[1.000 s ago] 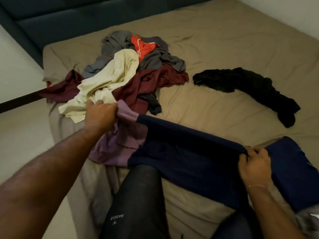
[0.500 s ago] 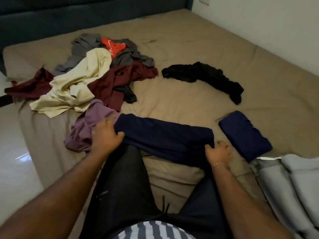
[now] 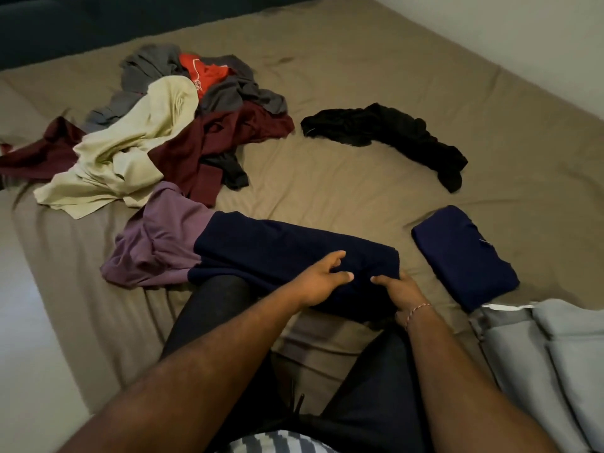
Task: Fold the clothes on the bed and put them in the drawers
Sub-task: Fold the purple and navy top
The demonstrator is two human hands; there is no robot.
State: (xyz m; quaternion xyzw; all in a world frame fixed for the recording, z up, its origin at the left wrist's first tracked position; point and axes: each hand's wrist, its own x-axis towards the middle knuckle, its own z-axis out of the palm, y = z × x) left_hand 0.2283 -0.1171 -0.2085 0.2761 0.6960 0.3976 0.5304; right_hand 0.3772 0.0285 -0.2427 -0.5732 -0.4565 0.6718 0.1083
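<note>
Tan sheet w/ scattered clothes

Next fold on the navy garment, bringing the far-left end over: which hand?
Left, probably. The left hand lies loosely on the navy garment, nearer its left end by the purple garment; the right hand pins the right edge.

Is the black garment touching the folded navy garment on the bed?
Apart. The head view shows the black garment and the folded navy garment separated by a strip of bare tan bedsheet.

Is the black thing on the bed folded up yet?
No. The black garment lies crumpled in a twisted strip on the sheet, unlike the folded navy piece nearby.
</note>
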